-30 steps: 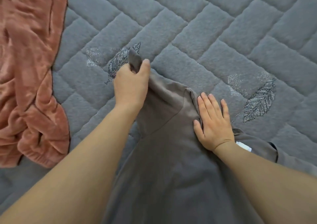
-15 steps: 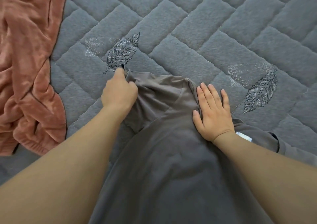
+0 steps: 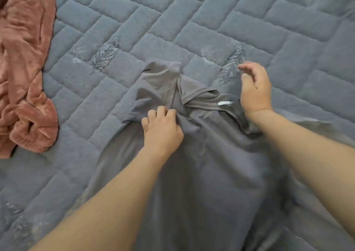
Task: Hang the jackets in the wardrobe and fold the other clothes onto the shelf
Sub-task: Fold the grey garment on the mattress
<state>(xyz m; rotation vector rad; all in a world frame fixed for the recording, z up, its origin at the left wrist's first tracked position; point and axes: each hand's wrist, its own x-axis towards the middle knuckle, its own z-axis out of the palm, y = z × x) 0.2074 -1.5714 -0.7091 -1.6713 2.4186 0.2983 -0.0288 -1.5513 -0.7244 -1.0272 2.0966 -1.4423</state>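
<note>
Grey t-shirt point(image 3: 211, 164) is lying spread on a quilted grey bedcover point(image 3: 192, 16), its body running toward the camera and its neck end pointing away. One sleeve point(image 3: 161, 77) is lying folded inward across the upper part of the shirt, its hem edge facing the far side. A small white label point(image 3: 224, 103) is showing at the neckline point(image 3: 203, 104), which is sitting just right of the folded sleeve.

Left hand point(image 3: 163, 129) is resting on the shirt just below the folded sleeve, knuckles up, its fingers curling down into the bunched cloth and gripping it. Right hand point(image 3: 253, 89) is hovering by the right shoulder of the shirt, beyond the label, with its fingers loosely bent and nothing between them; it is blurred, so whether it is brushing the cloth I cannot tell. Both bare forearms are reaching in from the near edge.

An embroidered leaf motif point(image 3: 104, 56) is sitting on the bedcover to the left of the sleeve, and another point(image 3: 230, 66) is partly hidden beside the right hand. A rumpled pink plush garment point(image 3: 23, 74) is lying along the left edge of the bedcover, well apart from the shirt.
</note>
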